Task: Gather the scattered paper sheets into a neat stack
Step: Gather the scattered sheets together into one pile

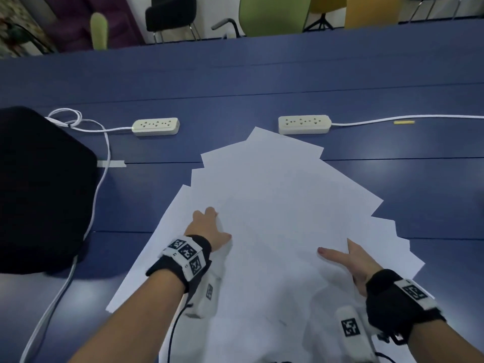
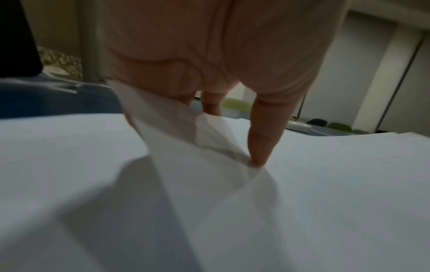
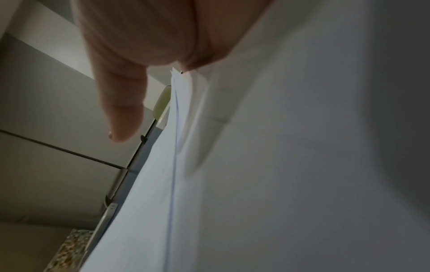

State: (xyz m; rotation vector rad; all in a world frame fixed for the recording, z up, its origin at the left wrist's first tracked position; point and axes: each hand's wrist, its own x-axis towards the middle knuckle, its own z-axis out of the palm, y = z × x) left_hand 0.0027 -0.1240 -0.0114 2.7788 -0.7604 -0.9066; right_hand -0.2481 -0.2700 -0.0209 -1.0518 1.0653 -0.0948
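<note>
Several white paper sheets [image 1: 275, 200] lie fanned and overlapping on the blue table [image 1: 262, 82], spreading from the near edge toward the middle. My left hand [image 1: 217, 226] is at the fan's left side. In the left wrist view its thumb [image 2: 258, 147] presses on the paper [image 2: 325, 184] while a lifted sheet edge [image 2: 177, 132] curls up against the fingers. My right hand [image 1: 343, 258] is at the right side with its fingers hidden under the sheets [image 3: 279, 165]. Its thumb [image 3: 121, 114] is straight and off the paper.
Two cream power strips [image 1: 156, 126] [image 1: 304, 124] lie beyond the sheets, each with a white cable [image 1: 102, 166]. A large black object [image 1: 39, 192] fills the table's left side. A small yellow stick [image 1: 403, 122] lies far right. Chairs [image 1: 272, 14] stand past the far edge.
</note>
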